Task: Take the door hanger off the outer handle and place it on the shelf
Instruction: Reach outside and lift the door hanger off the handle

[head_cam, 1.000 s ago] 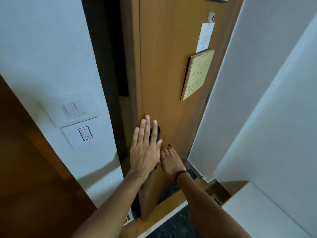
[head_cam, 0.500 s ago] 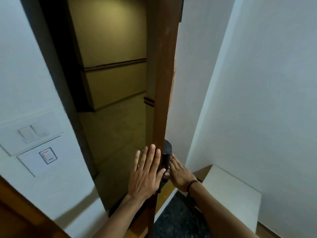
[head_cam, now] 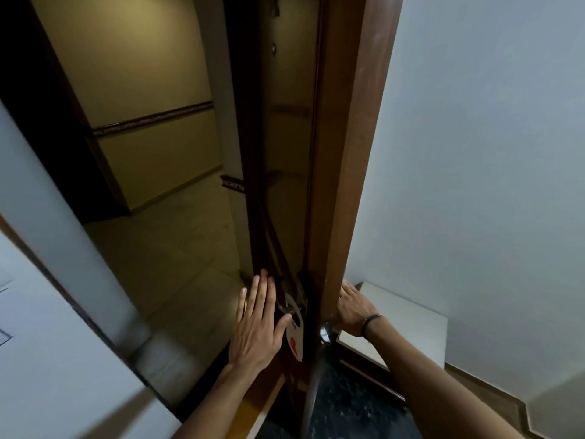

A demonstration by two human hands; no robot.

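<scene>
A brown wooden door (head_cam: 345,153) stands open, seen edge-on. A white door hanger (head_cam: 295,335) with red print hangs from the dark outer handle (head_cam: 289,307) on the corridor side. My left hand (head_cam: 258,324) is flat with fingers spread just left of the hanger, thumb tip touching its upper edge near the handle. My right hand (head_cam: 354,308) is on the room side of the door, partly hidden by the door's edge, near the metal inner handle (head_cam: 326,332). A low white shelf (head_cam: 411,324) sits behind the right hand.
The dim corridor floor (head_cam: 177,248) and its beige wall lie beyond the doorway. The white wall (head_cam: 474,185) closes in on the right, and another white wall with the door frame (head_cam: 38,248) on the left. Dark speckled floor (head_cam: 348,407) lies below the door.
The door has swung further open, so its outer face, handle and hanger now show. My left hand moved round to the outer side, beside the hanger; my right hand stays at the inner side.
</scene>
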